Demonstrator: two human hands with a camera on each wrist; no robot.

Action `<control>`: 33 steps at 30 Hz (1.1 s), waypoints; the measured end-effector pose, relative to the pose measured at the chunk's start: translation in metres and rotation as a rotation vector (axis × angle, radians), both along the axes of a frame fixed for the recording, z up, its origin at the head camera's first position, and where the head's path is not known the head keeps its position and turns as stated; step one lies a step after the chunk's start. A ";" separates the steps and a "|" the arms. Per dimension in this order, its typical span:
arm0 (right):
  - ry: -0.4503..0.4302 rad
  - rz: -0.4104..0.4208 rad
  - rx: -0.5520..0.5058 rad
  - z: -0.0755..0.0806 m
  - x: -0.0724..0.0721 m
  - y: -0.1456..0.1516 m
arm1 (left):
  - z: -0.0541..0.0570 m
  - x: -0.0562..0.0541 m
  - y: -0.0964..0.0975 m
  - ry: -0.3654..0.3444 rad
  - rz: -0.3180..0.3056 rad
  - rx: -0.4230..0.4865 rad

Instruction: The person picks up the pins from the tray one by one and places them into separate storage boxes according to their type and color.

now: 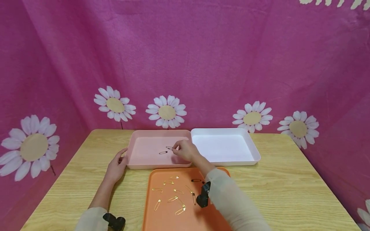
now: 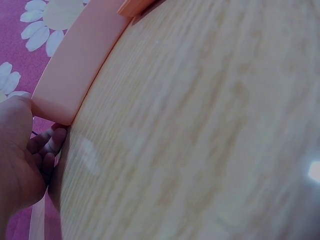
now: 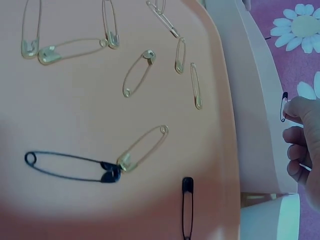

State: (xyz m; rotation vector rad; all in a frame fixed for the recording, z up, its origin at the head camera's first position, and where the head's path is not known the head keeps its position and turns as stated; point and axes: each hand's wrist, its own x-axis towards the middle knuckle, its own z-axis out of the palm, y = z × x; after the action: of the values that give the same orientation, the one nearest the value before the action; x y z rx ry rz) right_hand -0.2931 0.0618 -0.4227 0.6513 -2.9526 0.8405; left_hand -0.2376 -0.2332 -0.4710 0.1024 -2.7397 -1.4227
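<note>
My right hand (image 1: 186,150) pinches a black safety pin (image 3: 283,107) between thumb and fingertips, low over the right part of the pink tray (image 1: 144,157). Just left of that pin, another black safety pin (image 1: 163,152) lies on the tray floor. At the tray's left end my left hand (image 1: 116,166) holds the side near the front corner, some fingers curled in the left wrist view. Closer to me, the orange tray (image 1: 153,221) bears several gold safety pins (image 3: 139,73) and black safety pins, one (image 3: 187,207) near its far edge and another (image 3: 72,166) touching a gold one.
A white tray (image 1: 222,154) stands against the pink tray's right end. All three trays rest on a wooden table (image 1: 283,179). Behind the table hangs a magenta cloth (image 1: 202,64) with daisies. The right forearm crosses above the orange tray.
</note>
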 end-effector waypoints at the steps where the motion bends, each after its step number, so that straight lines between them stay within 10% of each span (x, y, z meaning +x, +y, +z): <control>1: -0.001 -0.005 -0.002 0.000 0.000 -0.001 | 0.000 0.000 0.000 0.000 -0.003 0.001; 33: -0.066 -0.144 0.052 -0.004 -0.001 -0.012 | -0.003 -0.001 -0.001 0.037 0.008 -0.008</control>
State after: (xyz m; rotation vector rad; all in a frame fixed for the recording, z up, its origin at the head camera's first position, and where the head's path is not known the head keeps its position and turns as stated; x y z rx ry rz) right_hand -0.2943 0.0502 -0.4263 0.4135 -3.0439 0.7909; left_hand -0.2390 -0.2341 -0.4741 0.0853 -2.7122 -1.3966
